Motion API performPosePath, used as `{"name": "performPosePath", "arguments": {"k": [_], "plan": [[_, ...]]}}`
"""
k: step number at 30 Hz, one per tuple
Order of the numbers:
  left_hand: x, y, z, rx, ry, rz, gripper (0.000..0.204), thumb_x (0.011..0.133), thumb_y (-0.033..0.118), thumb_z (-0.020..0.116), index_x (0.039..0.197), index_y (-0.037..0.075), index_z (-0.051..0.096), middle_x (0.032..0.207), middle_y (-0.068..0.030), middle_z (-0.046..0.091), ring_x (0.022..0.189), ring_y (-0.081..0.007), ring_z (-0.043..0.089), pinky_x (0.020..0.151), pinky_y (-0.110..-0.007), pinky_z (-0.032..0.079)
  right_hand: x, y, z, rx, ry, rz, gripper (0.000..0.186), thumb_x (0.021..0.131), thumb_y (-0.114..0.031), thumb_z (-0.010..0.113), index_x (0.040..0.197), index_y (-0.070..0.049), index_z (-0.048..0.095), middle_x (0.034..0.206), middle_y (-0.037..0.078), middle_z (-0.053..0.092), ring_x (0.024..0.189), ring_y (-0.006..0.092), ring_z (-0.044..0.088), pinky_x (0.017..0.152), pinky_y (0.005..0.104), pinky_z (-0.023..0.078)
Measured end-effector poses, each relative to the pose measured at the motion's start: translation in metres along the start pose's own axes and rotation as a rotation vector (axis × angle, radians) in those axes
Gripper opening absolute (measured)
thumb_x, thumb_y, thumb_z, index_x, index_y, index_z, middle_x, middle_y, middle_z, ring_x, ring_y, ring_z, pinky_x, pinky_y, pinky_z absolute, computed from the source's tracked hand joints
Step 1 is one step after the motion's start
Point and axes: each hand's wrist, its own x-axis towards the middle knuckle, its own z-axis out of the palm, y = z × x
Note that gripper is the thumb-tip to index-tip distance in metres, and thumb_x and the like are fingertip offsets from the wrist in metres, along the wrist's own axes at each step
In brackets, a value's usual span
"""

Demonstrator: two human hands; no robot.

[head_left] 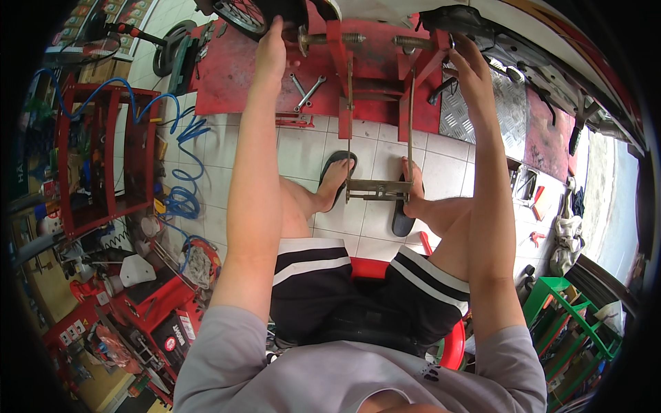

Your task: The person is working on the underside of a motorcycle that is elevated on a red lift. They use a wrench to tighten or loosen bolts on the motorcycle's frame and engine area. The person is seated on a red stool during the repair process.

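At the top, my left hand (273,60) is against the dark tyre of a small spoked wheel (242,15). One digit points up along the tyre; the others are hidden. On the other side, my right hand (474,72) has its fingers apart beside the right arm of a red wheel clamp (432,56), close to a black motorbike part (458,19). Contact there is unclear. Between my hands, the clamp's two threaded screws (411,43) face each other across a gap. A metal pedal bar (379,189) hangs from rods between my feet.
Two wrenches (311,94) lie on the red lift platform (234,93), with a diamond-plate panel (463,117) at right. A blue coiled air hose (182,199) hangs by a red rack (107,158) at left. A green rack (561,310) stands lower right. I sit on a red stool (451,347).
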Motion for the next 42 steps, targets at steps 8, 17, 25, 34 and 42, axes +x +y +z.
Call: {"name": "performPosePath", "arguments": {"k": [8,17,25,34,42], "plan": [[0.007,-0.006,0.001,-0.111,0.103,0.103,0.057,0.096,0.053,0.031,0.095,0.002,0.058,0.063,-0.0067,0.064,0.05,-0.0185,0.061,0.047,-0.027,0.043,-0.001,-0.005,-0.001,-0.048,-0.006,0.03,0.041,0.09,-0.019,0.054,0.128,-0.004,0.052,0.116,0.01,0.063,0.099,0.0187,0.063,0.082,0.031,0.05],[0.001,0.001,0.002,-0.136,0.047,0.107,0.059,0.097,0.051,0.029,0.115,0.002,0.056,0.084,-0.0088,0.066,0.057,-0.0156,0.059,0.06,-0.03,0.047,0.001,-0.001,-0.001,-0.051,0.0,0.001,0.041,0.089,-0.019,0.054,0.127,-0.004,0.053,0.115,0.011,0.063,0.098,0.0201,0.064,0.081,0.0312,0.05],[0.005,-0.001,0.002,-0.116,0.081,0.11,0.057,0.097,0.048,0.031,0.089,0.0,0.062,0.064,-0.0099,0.061,0.045,-0.018,0.058,0.046,-0.027,0.046,0.001,0.0,-0.001,-0.08,0.001,0.014,0.042,0.089,-0.021,0.055,0.127,-0.005,0.053,0.115,0.01,0.064,0.096,0.0198,0.064,0.079,0.0302,0.05],[0.0,0.001,-0.002,-0.141,-0.015,0.029,0.057,0.096,0.048,0.034,0.106,-0.001,0.06,0.071,-0.0088,0.065,0.058,-0.02,0.065,0.05,-0.026,0.047,0.0,0.0,-0.002,-0.078,0.005,0.015,0.042,0.089,-0.022,0.055,0.127,-0.005,0.053,0.114,0.01,0.064,0.092,0.0187,0.065,0.077,0.0292,0.05],[0.008,-0.006,-0.001,-0.097,0.092,0.107,0.056,0.096,0.049,0.034,0.096,-0.002,0.059,0.066,-0.0091,0.064,0.048,-0.0199,0.061,0.045,-0.027,0.043,0.002,-0.001,-0.001,-0.06,-0.003,0.009,0.041,0.09,-0.021,0.054,0.127,-0.003,0.053,0.114,0.01,0.064,0.092,0.018,0.065,0.078,0.029,0.05]]}}
